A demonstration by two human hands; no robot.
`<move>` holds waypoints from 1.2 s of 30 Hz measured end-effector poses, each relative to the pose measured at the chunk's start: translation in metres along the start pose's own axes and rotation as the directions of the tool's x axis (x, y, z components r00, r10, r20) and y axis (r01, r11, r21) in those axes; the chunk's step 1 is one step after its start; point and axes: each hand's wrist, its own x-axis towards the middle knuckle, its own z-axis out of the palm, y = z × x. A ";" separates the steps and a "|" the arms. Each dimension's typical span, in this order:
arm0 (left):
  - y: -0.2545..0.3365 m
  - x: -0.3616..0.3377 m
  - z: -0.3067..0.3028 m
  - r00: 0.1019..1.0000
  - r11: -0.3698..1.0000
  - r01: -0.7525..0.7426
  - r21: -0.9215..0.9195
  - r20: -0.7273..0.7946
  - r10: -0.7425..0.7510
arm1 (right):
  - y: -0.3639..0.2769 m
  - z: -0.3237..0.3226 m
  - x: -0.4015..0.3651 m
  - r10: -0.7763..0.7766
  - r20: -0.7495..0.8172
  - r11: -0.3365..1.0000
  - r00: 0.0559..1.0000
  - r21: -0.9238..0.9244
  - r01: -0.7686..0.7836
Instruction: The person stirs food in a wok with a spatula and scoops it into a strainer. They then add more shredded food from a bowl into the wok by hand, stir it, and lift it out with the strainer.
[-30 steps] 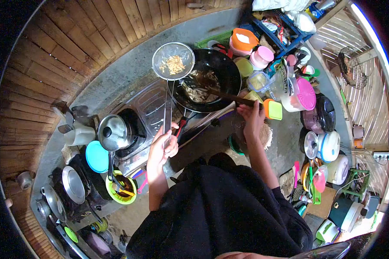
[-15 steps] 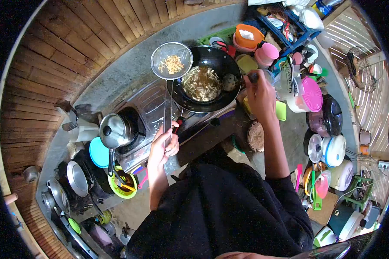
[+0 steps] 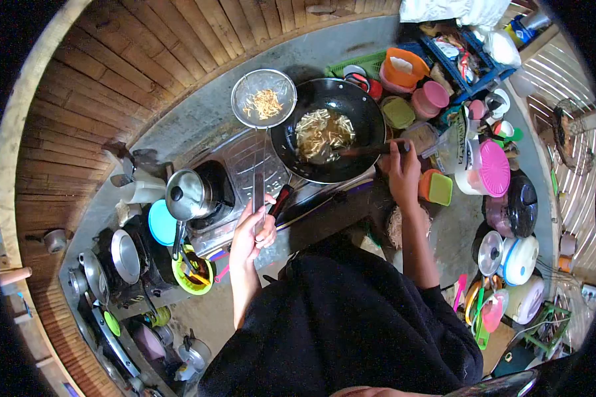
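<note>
My left hand (image 3: 255,231) is closed round the long handle of a round mesh strainer (image 3: 245,83), which holds a small heap of golden fried strips (image 3: 263,104) left of the wok. In the black wok (image 3: 364,112), pale strips (image 3: 324,129) lie in bubbling oil. My right hand (image 3: 402,165) grips the handle of a spatula (image 3: 367,149) at the wok's right side. The spatula's head is down in the oil among the strips and hard to make out. The wok's own handle (image 3: 283,198) points down beside my left hand.
A lidded saucepan (image 3: 191,192) stands on the stove (image 3: 235,218) at left. Near it is a yellow-green bowl (image 3: 193,281). Right of the wok are an orange container (image 3: 404,66), pink containers (image 3: 430,99), a green-lidded box (image 3: 439,188) and a pink-lidded tub (image 3: 493,169).
My right hand has moved down, and the spatula head has gone from the wok's right side into the oil among the strips. The whole view has shifted slightly.
</note>
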 end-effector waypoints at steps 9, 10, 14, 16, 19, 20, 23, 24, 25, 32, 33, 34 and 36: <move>0.000 0.005 0.004 0.999 1.000 0.026 0.002 -0.031 -0.026 | 0.001 0.023 -0.021 0.034 0.031 0.994 0.999 0.107 -0.037; 0.000 0.005 0.004 0.999 1.000 0.029 0.001 -0.023 -0.029 | -0.010 0.017 -0.020 -0.061 0.058 0.998 0.996 0.005 0.061; 0.002 0.008 0.004 0.999 0.999 0.043 -0.014 0.025 -0.043 | -0.049 -0.009 -0.015 -0.314 0.096 0.933 0.944 -0.155 0.326; 0.003 0.009 0.003 0.998 0.998 0.053 -0.022 0.048 -0.052 | -0.061 -0.020 -0.013 -0.417 0.095 0.876 0.904 -0.225 0.427; 0.001 0.010 -0.001 0.996 0.999 0.045 -0.011 0.072 -0.044 | -0.075 -0.030 -0.014 -0.377 0.095 0.856 0.921 -0.345 0.385; 0.000 0.010 -0.004 0.996 0.999 0.041 -0.008 0.081 -0.041 | -0.073 -0.031 -0.011 -0.367 0.091 0.859 0.926 -0.348 0.375; 0.000 0.011 -0.007 0.994 0.999 0.036 -0.011 0.108 -0.035 | -0.065 -0.030 -0.005 -0.355 0.096 0.845 0.930 -0.392 0.363; 0.001 0.011 -0.007 0.993 0.999 0.035 -0.015 0.113 -0.033 | -0.066 -0.029 -0.005 -0.357 0.092 0.842 0.930 -0.398 0.363; 0.001 0.011 -0.008 0.992 0.999 0.036 -0.016 0.120 -0.034 | -0.067 -0.029 -0.006 -0.295 0.087 0.874 0.952 -0.378 0.305; -0.001 0.007 -0.014 0.978 0.996 0.057 -0.062 0.203 -0.044 | -0.016 -0.016 -0.012 -0.004 -0.059 0.997 0.998 -0.071 0.000; -0.002 0.006 -0.016 0.977 0.995 0.055 -0.080 0.212 -0.037 | -0.009 -0.012 -0.016 -0.005 -0.065 0.997 0.998 -0.074 0.000; -0.002 0.005 -0.017 0.975 0.995 0.057 -0.080 0.217 -0.038 | -0.005 -0.007 -0.022 0.001 -0.054 1.000 0.999 0.011 0.000; -0.003 0.003 -0.019 0.974 0.996 0.067 -0.067 0.221 -0.051 | 0.002 0.001 -0.035 0.010 -0.021 0.993 1.000 0.120 -0.008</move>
